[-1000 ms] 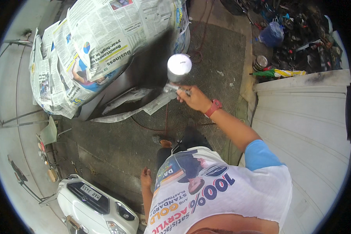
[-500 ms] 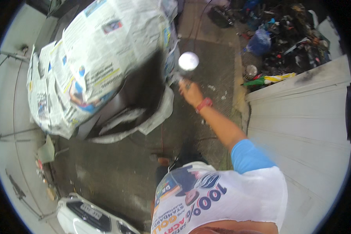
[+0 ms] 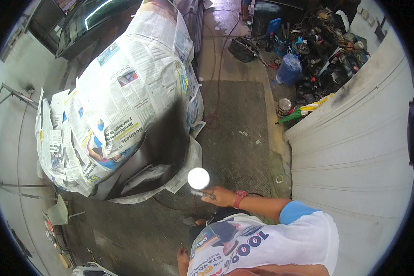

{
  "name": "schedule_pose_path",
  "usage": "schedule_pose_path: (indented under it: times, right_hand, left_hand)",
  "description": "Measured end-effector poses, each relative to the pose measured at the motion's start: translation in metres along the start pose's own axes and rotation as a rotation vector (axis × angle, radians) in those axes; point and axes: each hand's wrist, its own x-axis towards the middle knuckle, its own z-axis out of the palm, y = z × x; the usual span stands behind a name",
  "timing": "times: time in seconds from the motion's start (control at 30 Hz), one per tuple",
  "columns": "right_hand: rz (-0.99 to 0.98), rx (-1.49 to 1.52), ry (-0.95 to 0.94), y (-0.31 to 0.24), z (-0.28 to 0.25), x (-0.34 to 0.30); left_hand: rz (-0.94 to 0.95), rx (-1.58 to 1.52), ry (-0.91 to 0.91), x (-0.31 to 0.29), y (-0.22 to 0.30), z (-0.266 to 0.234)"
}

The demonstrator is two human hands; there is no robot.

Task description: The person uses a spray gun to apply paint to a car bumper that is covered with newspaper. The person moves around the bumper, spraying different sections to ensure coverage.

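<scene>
The car (image 3: 168,142) stands under overlapping sheets of newspaper (image 3: 142,87), with one dark, smooth panel bare at its near corner; a lens-shaped patch on that panel is covered with paper as well. Just off this corner of the car, apart from it, is the spray gun (image 3: 198,192), its round, bright white-topped cup (image 3: 198,178) uppermost. The right hand (image 3: 220,196) grasps the gun, fingers wrapped about its handle, with a red watch (image 3: 240,199) on the wrist, and reaches toward the car from its right. The left hand (image 3: 183,255) hangs low, on the near side of the car and well apart from it; it is too small to tell whether its fingers are clenched or slack.

A patterned mat (image 3: 239,142) lies on the floor to the right of the car, and a thin red hose (image 3: 218,69) runs along that same side. Farther right from the car are a metal can (image 3: 284,106), a folded green, white and yellow umbrella (image 3: 303,110), a blue plastic bag (image 3: 289,70) and a dark heap of mixed items (image 3: 324,57). A pale chair (image 3: 58,211) stands near the car's lower left, and part of a white vehicle (image 3: 92,270) shows on the car's near side
</scene>
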Motion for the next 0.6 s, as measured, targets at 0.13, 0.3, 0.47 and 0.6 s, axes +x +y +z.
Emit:
schedule_pose_path:
  times: [0.13, 0.3, 0.47, 0.6]
  right_hand:
    - [0.103, -0.111, -0.150, 0.002, 0.019, -0.044]
    - [0.061, -0.125, 0.009, 0.019, 0.034, -0.090]
    - [0.102, -0.171, 0.133, 0.010, 0.039, -0.112]
    - [0.052, -0.171, 0.217, -0.014, 0.046, -0.130]
  left_hand:
    - [0.063, 0.074, -0.061, 0.013, 0.000, -0.003]
    - [0.070, 0.072, -0.178, 0.022, 0.006, 0.007]
    - [0.122, 0.072, -0.165, 0.043, -0.028, 0.004]
    - [0.153, 0.233, -0.093, 0.039, -0.021, 0.010]
